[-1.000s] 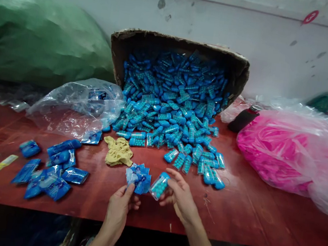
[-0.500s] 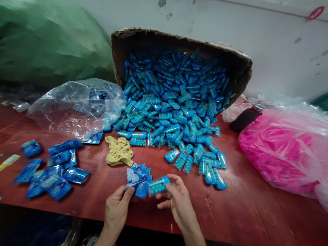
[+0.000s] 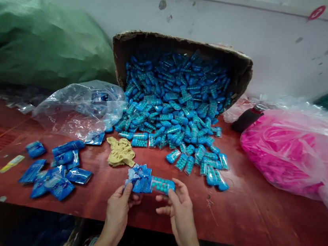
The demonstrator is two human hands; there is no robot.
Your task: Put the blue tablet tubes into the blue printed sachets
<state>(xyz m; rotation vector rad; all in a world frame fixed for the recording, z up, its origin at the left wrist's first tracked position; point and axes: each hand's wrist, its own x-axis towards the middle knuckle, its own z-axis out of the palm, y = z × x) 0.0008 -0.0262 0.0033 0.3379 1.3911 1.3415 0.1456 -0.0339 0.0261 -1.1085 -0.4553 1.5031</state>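
Right fingers (image 3: 175,198) hold a container (image 3: 162,186), its end unclear against blue packets (image 3: 141,181).

A packing workshop, by its look, around me: scuffed red tabletop (image 3: 247,225), battered box (image 3: 186,41) spilling masses of alike blue bottles (image 3: 172,100), bulging green sack (image 3: 42,44), stained wall (image 3: 280,53).

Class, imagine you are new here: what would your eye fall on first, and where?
Probably the brown cardboard box at back centre, with small clear-and-blue plastic containers heaped from it onto the red tabletop. At right, a translucent plastic bag of vivid pink contents stands out. Front and centre, the left hand holds printed blue packets and the right hand a clear, blue-ended container of turquoise balls.
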